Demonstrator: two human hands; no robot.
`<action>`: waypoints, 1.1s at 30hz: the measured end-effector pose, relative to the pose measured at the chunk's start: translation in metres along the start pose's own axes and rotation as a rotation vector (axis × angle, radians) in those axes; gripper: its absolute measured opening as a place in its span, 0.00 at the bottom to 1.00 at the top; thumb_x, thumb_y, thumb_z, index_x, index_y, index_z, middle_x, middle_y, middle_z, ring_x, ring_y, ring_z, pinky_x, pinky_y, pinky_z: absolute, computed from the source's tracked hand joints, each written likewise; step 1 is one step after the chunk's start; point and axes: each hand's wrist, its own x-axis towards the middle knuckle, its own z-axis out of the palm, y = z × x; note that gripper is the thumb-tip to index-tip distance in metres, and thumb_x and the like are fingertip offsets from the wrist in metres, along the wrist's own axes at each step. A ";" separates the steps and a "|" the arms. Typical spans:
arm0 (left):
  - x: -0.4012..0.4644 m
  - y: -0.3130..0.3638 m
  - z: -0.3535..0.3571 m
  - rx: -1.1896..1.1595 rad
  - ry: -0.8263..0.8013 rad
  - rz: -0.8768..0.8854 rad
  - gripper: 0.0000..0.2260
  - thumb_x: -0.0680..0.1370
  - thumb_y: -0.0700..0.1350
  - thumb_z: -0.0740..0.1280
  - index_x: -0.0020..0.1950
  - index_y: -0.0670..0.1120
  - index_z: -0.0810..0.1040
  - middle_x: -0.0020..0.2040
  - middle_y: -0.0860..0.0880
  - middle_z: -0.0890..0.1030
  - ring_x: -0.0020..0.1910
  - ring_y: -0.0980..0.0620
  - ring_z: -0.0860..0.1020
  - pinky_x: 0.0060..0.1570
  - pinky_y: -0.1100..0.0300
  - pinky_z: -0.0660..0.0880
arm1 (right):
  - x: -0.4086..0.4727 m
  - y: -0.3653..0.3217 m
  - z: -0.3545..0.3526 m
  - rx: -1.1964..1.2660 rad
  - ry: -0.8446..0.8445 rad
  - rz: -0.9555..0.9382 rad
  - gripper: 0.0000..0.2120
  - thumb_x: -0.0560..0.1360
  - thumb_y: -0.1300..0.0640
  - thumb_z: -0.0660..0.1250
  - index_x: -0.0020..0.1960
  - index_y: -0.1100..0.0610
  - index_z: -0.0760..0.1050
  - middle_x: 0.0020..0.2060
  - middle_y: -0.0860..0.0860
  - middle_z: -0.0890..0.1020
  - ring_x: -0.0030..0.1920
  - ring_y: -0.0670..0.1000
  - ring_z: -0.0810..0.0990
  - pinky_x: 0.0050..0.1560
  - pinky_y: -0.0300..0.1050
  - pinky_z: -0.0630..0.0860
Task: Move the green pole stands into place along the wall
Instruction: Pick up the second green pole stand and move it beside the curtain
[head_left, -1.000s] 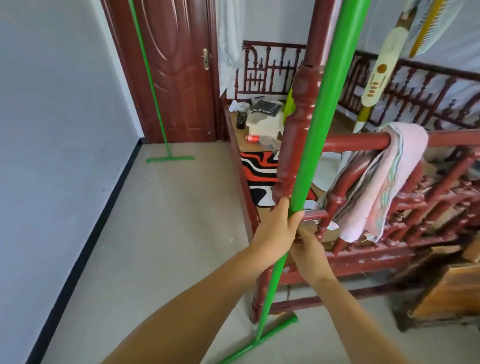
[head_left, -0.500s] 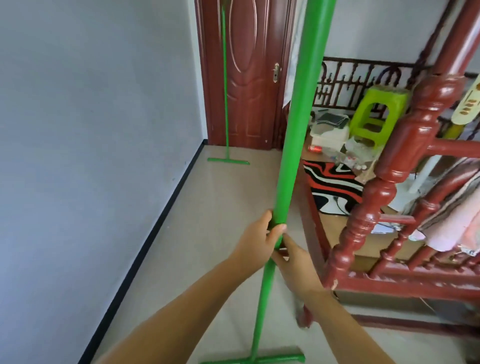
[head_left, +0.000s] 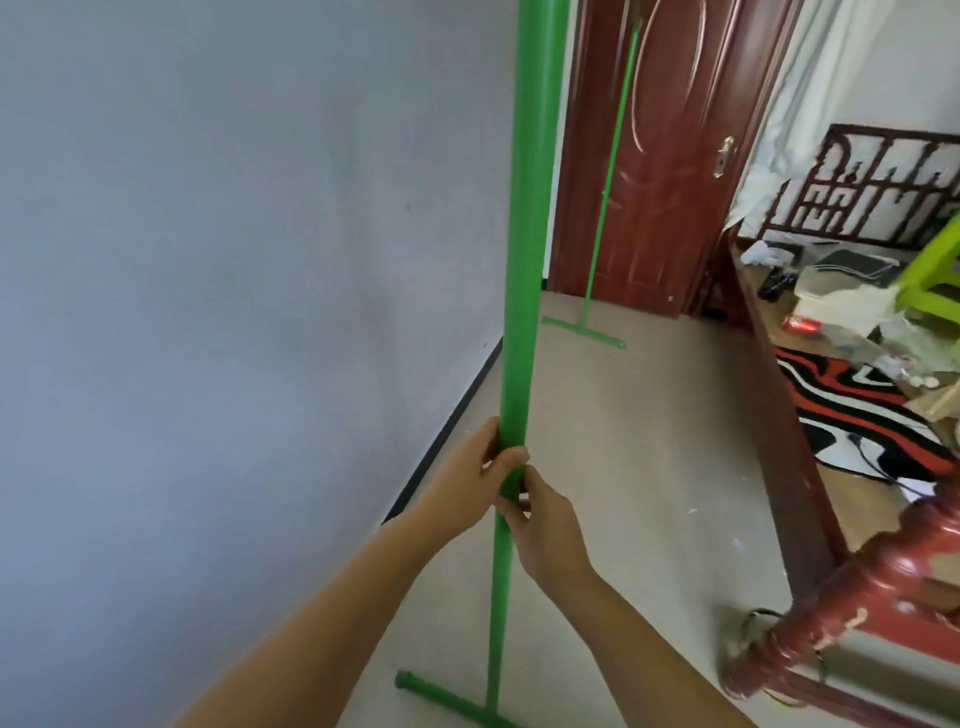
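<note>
A tall green pole stand (head_left: 524, 260) rises upright in front of me, its T-shaped foot (head_left: 447, 699) low by the bottom edge, close to the grey wall (head_left: 208, 312). My left hand (head_left: 475, 480) wraps the pole from the left, where the thick tube meets the thinner rod. My right hand (head_left: 545, 530) grips it just below, from the right. A second green pole stand (head_left: 605, 197) stands upright at the far end, in front of the dark red door (head_left: 670, 156), its foot (head_left: 582, 330) flat on the floor.
A dark red carved wooden bed frame (head_left: 779, 415) runs along the right, its turned post (head_left: 852, 608) near my right arm. On the bed lie a patterned red, black and white mat (head_left: 852, 410), boxes and a lime green stool (head_left: 930, 280). Beige floor lies between wall and bed.
The held pole stand has swung from beside the bed post leftward to near the grey wall. My view has turned left with it. Both hands keep their grip.
</note>
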 end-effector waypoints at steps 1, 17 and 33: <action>-0.009 -0.004 -0.009 0.005 0.022 -0.013 0.01 0.77 0.44 0.61 0.47 0.47 0.71 0.49 0.39 0.80 0.48 0.46 0.79 0.51 0.58 0.76 | -0.004 -0.007 0.008 0.010 -0.023 -0.015 0.11 0.74 0.54 0.64 0.55 0.55 0.71 0.46 0.52 0.83 0.43 0.50 0.79 0.44 0.46 0.77; -0.249 -0.009 -0.096 0.088 0.426 -0.217 0.11 0.77 0.46 0.61 0.52 0.39 0.70 0.49 0.35 0.80 0.50 0.39 0.78 0.55 0.40 0.74 | -0.171 -0.113 0.109 0.148 -0.435 -0.224 0.11 0.75 0.56 0.62 0.56 0.56 0.70 0.43 0.55 0.82 0.43 0.53 0.79 0.42 0.47 0.75; -0.522 -0.024 -0.189 0.091 0.662 -0.313 0.06 0.73 0.51 0.61 0.45 0.50 0.69 0.43 0.40 0.77 0.43 0.45 0.75 0.47 0.50 0.74 | -0.394 -0.232 0.229 0.185 -0.611 -0.388 0.20 0.75 0.56 0.61 0.66 0.53 0.65 0.47 0.60 0.83 0.47 0.62 0.80 0.42 0.51 0.74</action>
